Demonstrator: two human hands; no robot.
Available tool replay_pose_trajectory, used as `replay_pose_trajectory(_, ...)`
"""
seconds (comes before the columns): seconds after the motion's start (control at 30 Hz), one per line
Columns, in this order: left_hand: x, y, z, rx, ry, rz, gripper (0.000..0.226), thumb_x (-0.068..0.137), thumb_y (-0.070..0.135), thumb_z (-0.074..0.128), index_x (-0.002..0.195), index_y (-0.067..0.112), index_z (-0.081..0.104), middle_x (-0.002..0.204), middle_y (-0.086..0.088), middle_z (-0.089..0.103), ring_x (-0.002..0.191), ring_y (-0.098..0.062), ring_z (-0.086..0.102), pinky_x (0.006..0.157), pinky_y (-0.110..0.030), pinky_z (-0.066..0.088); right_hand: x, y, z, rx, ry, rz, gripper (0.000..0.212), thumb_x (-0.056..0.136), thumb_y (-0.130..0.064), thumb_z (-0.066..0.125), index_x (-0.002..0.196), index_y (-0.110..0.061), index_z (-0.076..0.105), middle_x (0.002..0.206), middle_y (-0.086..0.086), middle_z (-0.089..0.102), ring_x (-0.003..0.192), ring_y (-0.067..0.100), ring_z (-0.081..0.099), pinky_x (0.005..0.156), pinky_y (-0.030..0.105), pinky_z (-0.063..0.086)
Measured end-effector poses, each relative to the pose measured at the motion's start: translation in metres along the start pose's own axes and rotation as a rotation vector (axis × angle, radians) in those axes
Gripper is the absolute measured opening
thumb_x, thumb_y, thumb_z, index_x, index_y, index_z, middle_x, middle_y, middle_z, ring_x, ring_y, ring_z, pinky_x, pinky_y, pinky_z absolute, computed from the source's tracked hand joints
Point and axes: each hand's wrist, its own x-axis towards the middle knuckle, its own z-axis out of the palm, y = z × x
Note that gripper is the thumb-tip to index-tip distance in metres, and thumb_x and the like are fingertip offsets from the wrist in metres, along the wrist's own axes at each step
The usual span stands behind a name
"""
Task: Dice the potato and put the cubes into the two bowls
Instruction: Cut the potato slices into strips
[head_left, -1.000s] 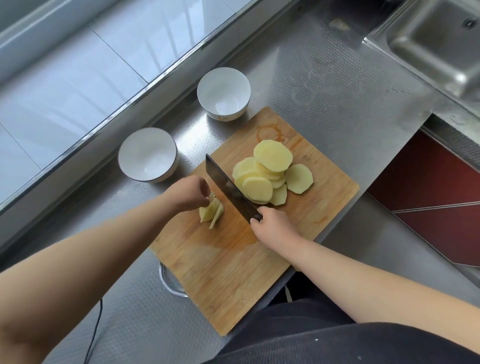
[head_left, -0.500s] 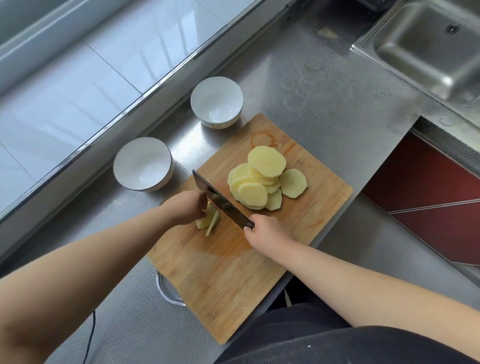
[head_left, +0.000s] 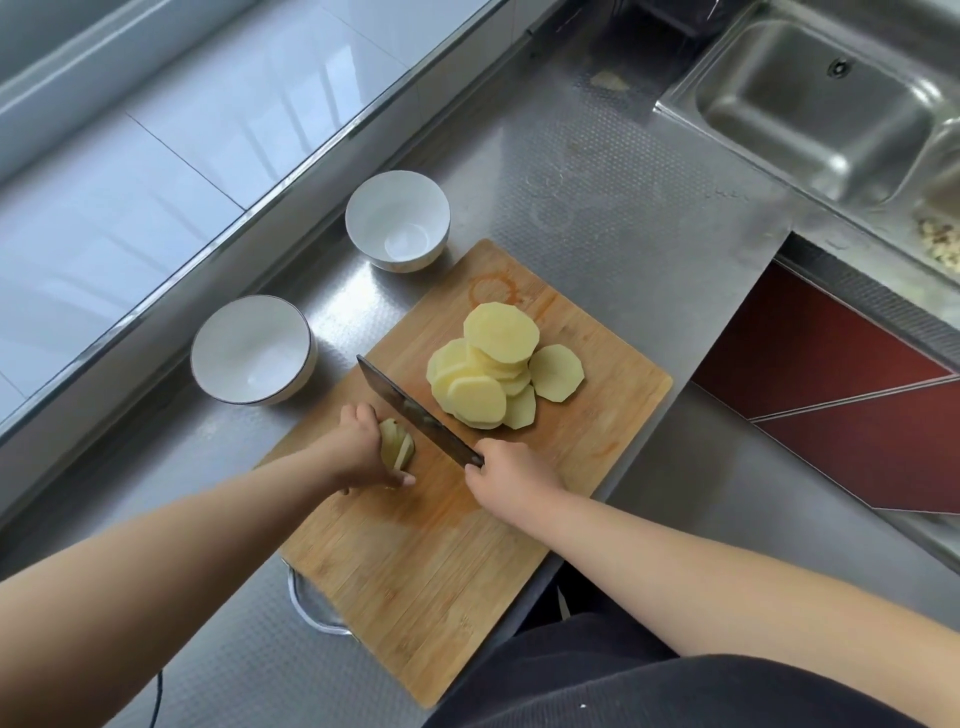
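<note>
Right hand is clenched on the handle of the knife, whose blade lies edge-down across the cutting board, just beside the small stack of potato slices being cut. Left hand is curled over that stack, fingertips pressing it to the board and thumb at the near side. Compared with a second ago, the blade has stepped sideways along the stack toward the left hand, and the cut strips now lean apart more plainly; the judgement is that strip-cutting of this portion is nearly finished. Cross-cuts into cubes are not yet made. Main pile of round slices sits untouched beyond the blade. Both bowls, the near bowl and the far bowl, stand empty on the worktop beside the board. Task progress is judged early.
</note>
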Motion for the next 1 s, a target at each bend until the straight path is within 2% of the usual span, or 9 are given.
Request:
replay_pose_trajectory(0.13,-0.001,0.004,0.009,-0.052,0.054,-0.006,0.103,0.064,0.036,0.087,0.141,0.012,0.023,0.137,-0.009,0.022,0.094,-0.027,0.053,0.044,-0.023,0.053,0.0,0.005,-0.003,0.0,0.014,0.005,0.027,0.1,-0.029,0.041,0.114,-0.014,0.058,0.106,0.005,0.064,0.081,0.022,0.05,0.065,0.029,0.039)
replay_pose_trajectory(0.27,0.0,0.002,0.014,-0.063,0.091,-0.014,0.079,0.075,0.022,0.081,0.133,0.015,0.028,0.134,-0.011,0.024,0.088,-0.029,0.056,0.052,-0.032,0.059,0.001,0.012,-0.006,-0.012,0.034,0.025,0.028,0.101,-0.029,0.039,0.118,-0.013,0.056,0.107,0.006,0.065,0.089,0.024,0.057,0.065,0.029,0.04)
replay_pose_trajectory(0.33,0.002,0.002,0.015,-0.058,0.104,-0.02,0.074,0.077,0.018,0.078,0.132,0.016,0.029,0.135,-0.012,0.024,0.085,-0.028,0.057,0.056,-0.034,0.06,0.002,0.015,-0.009,-0.008,0.045,0.046,0.03,0.102,-0.029,0.038,0.12,-0.014,0.056,0.108,0.005,0.064,0.091,0.025,0.059,0.065,0.03,0.041)
replay_pose_trajectory(0.47,0.006,0.009,0.016,-0.028,0.126,-0.013,0.075,0.076,0.027,0.08,0.131,0.012,0.031,0.133,-0.013,0.029,0.088,-0.025,0.056,0.074,-0.034,0.057,0.006,0.02,-0.016,-0.006,0.071,0.089,0.028,0.101,-0.03,0.038,0.115,-0.015,0.057,0.109,0.005,0.064,0.092,0.026,0.059,0.07,0.033,0.049)
replay_pose_trajectory(0.57,0.007,0.02,0.015,-0.008,0.145,0.002,0.073,0.078,0.031,0.079,0.13,0.011,0.032,0.133,-0.014,0.031,0.085,-0.022,0.054,0.07,-0.028,0.048,0.007,0.022,-0.02,-0.024,0.088,0.094,0.029,0.102,-0.031,0.039,0.118,-0.016,0.057,0.112,0.005,0.064,0.096,0.027,0.06,0.07,0.032,0.048)
replay_pose_trajectory(0.77,0.011,0.041,0.022,-0.015,0.191,0.05,0.062,0.082,0.033,0.074,0.123,0.011,0.035,0.127,-0.014,0.033,0.08,-0.023,0.058,0.068,-0.032,0.053,0.005,0.022,-0.019,-0.055,0.123,0.084,0.032,0.102,-0.032,0.039,0.125,-0.017,0.056,0.11,0.006,0.066,0.096,0.029,0.061,0.067,0.031,0.045)
replay_pose_trajectory(1.0,0.014,0.054,0.029,-0.045,0.234,0.047,0.057,0.084,0.027,0.07,0.125,0.009,0.035,0.127,-0.014,0.032,0.079,-0.024,0.059,0.073,-0.038,0.057,0.002,0.021,-0.018,-0.086,0.126,0.064,0.028,0.102,-0.031,0.038,0.117,-0.015,0.056,0.104,0.008,0.065,0.09,0.029,0.061,0.065,0.031,0.043)
